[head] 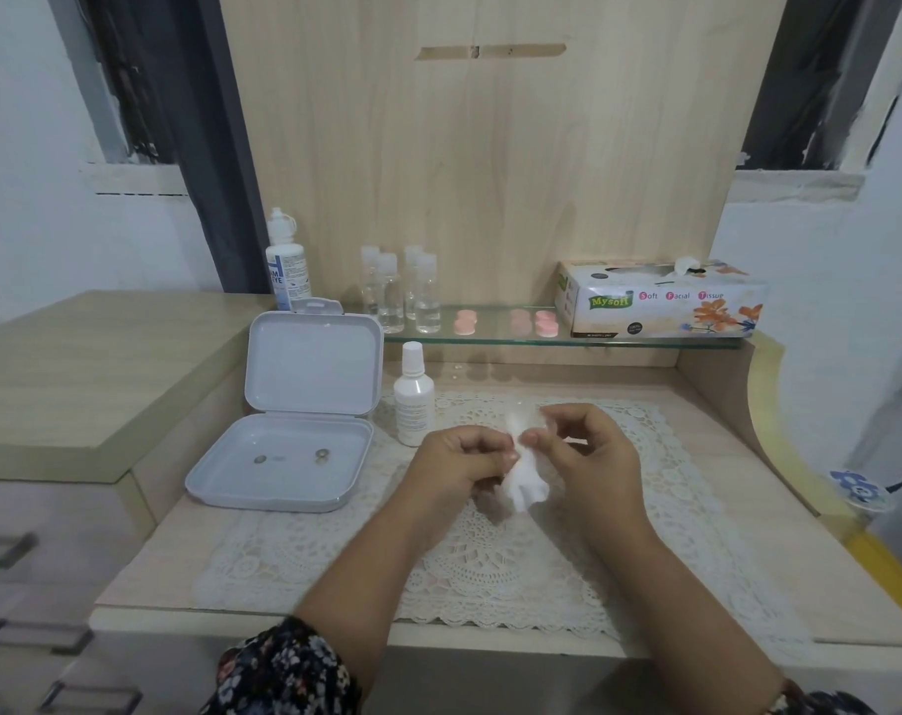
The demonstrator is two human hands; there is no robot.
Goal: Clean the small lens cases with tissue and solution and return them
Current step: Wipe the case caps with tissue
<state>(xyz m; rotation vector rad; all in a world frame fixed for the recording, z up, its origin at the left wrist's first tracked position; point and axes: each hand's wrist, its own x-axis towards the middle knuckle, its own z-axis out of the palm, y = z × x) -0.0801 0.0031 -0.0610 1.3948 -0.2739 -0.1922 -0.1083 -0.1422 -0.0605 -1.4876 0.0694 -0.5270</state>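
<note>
Where hands [459, 459] meet, tissue [523, 479] between.

I'm looking at a home dressing table [737, 456]: lace doily [490, 570], glass shelf [490, 337] with a tissue box [665, 301] (floral), drawers [51, 585] beside it.

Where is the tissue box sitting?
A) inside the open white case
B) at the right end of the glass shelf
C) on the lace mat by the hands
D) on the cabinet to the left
B: the tissue box stands at the right end of the glass shelf, right of the pink cases.
</note>
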